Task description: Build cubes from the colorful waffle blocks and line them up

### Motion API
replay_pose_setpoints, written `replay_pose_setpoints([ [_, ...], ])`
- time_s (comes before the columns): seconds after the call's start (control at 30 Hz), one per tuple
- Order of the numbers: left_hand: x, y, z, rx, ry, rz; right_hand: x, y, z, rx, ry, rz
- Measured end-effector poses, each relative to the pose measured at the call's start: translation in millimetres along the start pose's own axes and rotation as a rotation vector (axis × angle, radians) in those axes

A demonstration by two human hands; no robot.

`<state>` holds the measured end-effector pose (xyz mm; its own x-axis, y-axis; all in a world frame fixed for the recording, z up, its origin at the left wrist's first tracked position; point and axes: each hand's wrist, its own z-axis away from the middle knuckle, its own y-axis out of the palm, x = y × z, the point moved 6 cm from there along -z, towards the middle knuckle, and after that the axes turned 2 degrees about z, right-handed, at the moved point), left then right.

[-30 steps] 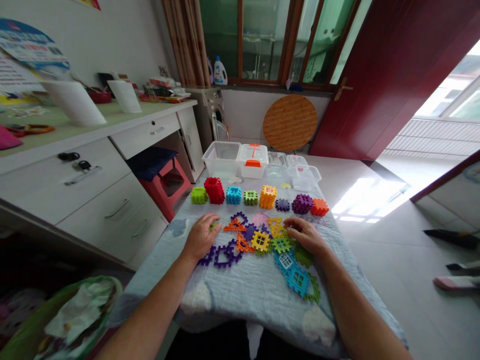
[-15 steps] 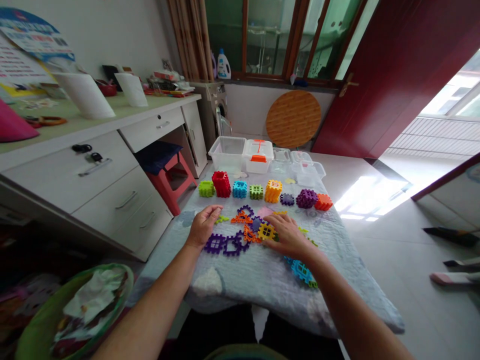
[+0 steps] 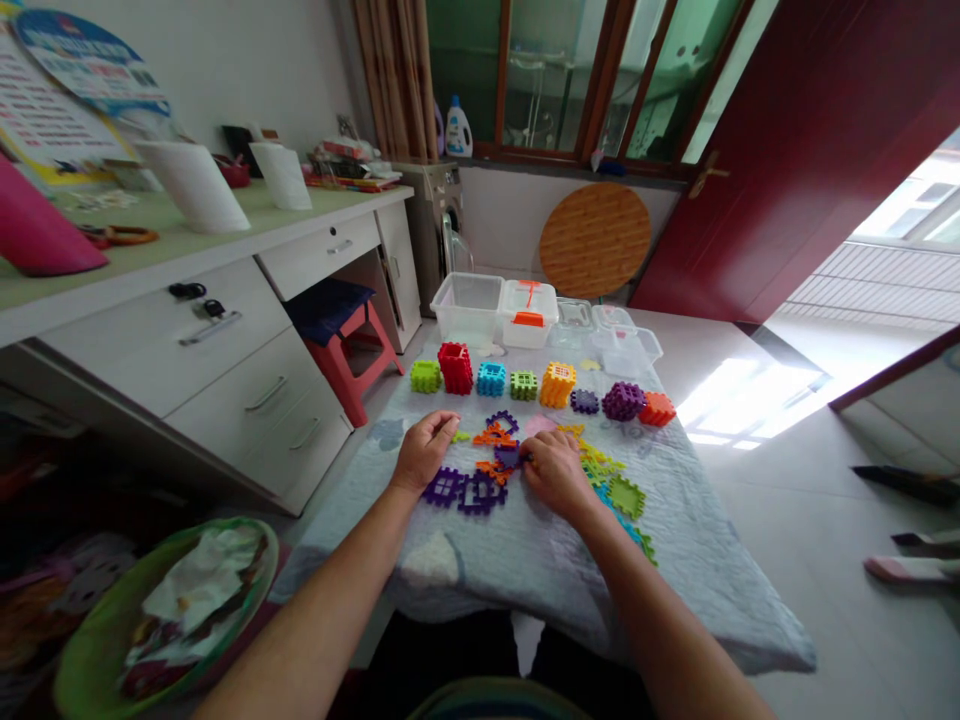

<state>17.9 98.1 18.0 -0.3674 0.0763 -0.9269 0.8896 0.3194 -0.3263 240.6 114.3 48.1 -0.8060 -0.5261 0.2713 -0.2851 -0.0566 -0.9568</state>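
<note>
A pile of flat, toothed plastic tiles in purple [image 3: 463, 490], orange [image 3: 493, 437] and green [image 3: 624, 495] lies on a pale blue quilt [image 3: 525, 560]. My left hand [image 3: 425, 450] rests at the pile's left edge, fingers curled, just above the purple tiles. My right hand [image 3: 553, 470] lies palm down on the middle of the pile with its fingertips at a purple tile; what it grips, if anything, is hidden. Beyond the pile stands a row of assembled cubes: green [image 3: 425, 376], red [image 3: 455, 367], blue [image 3: 491, 378], yellow-orange [image 3: 558, 384], purple [image 3: 623, 400].
Clear plastic boxes [image 3: 469, 308] and an orange-latched box [image 3: 529, 314] stand at the quilt's far end. A white desk with drawers [image 3: 225, 350] runs along the left, with a red stool [image 3: 345, 350] under it. A green basket [image 3: 161, 610] sits at lower left.
My right hand has slid leftward from the green and yellow tiles to the pile's middle. My left hand stays at the pile's left edge. The view has shifted slightly.
</note>
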Motion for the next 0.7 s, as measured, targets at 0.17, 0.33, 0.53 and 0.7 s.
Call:
replay_pose_setpoints([
  [0.17, 1, 0.1, -1, -0.014, 0.004, 0.014, -5, -9, 5, -0.05, 0.116, 0.13],
  [0.33, 1, -0.1, -1, -0.019, 0.004, -0.005, 7, -8, 12, -0.04, 0.079, 0.138],
  [0.53, 2, 0.0, -1, -0.013, 0.013, -0.029, 33, 2, 11, -0.022, -0.15, -0.029],
  [0.7, -1, -0.1, 0, -0.018, 0.02, -0.034, 38, 5, 6, -0.033, -0.181, -0.06],
])
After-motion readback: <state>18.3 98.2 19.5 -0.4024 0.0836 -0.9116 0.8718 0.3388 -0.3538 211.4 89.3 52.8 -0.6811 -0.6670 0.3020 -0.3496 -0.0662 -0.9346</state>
